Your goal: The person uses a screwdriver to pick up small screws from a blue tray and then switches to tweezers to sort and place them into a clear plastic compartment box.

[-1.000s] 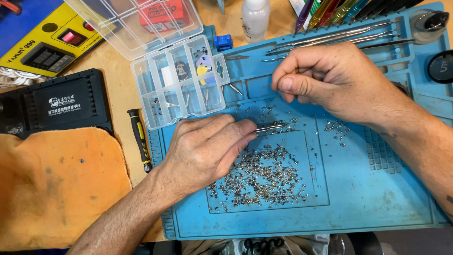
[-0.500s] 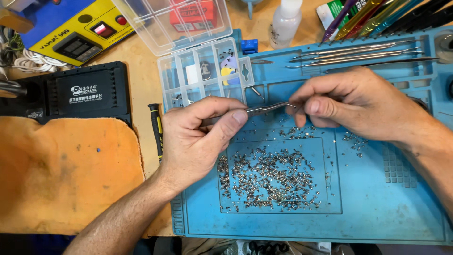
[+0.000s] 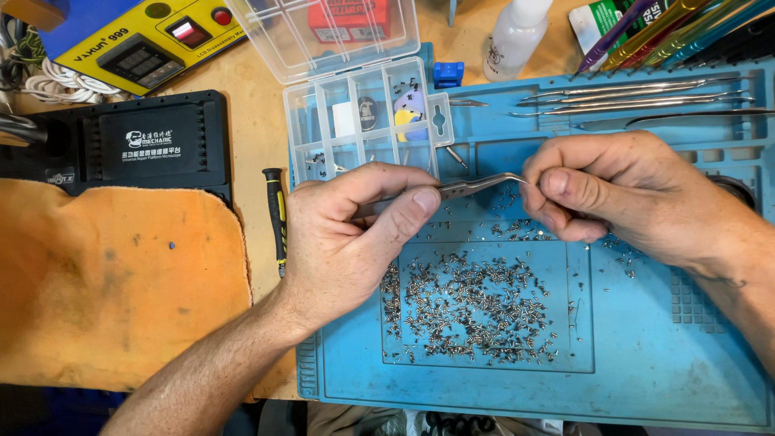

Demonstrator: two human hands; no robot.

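Blue mat (image 3: 646,379): lies across the near right part of the bench, its edge at 6 o'clock, its raised border running out toward 3 o'clock.
Screw heap (image 3: 472,307): a loose spread of tiny silver screws in the mat's sunken square, just below both hands, toward 6 o'clock from the centre.
Orange cloth (image 3: 105,282): a worn, stained piece at 8 to 9 o'clock, well apart from the hands.
Left hand (image 3: 347,234): comes in from 7 o'clock; thumb and forefinger pressed together on the shaft of the tweezers, the other fingers curled under.
Tweezers (image 3: 476,186): thin, silver, held almost level at the centre of the view, the curved tip pointing to 3 o'clock and reaching the right hand's fingertips.
Right hand (image 3: 622,194): comes in from 4 o'clock; thumb and forefinger pinched together at the tweezer tip, the rest folded in. Whatever sits between the fingertips is too small to tell.
Screwdriver (image 3: 277,218): black handle with a yellow stripe, lying on the wood just left of the left hand, at 9 o'clock from it.
Compartment box (image 3: 355,121): clear plastic, lid thrown open, at 11 to 12 o'clock beyond the left hand; small parts in several cells.
Black case (image 3: 153,145): flat, at 10 o'clock above the cloth.
Spare tools (image 3: 630,93): slim metal picks lying in the mat's far trough at 1 o'clock.
White bottle (image 3: 517,36): at 12 to 1 o'clock, beyond the mat.
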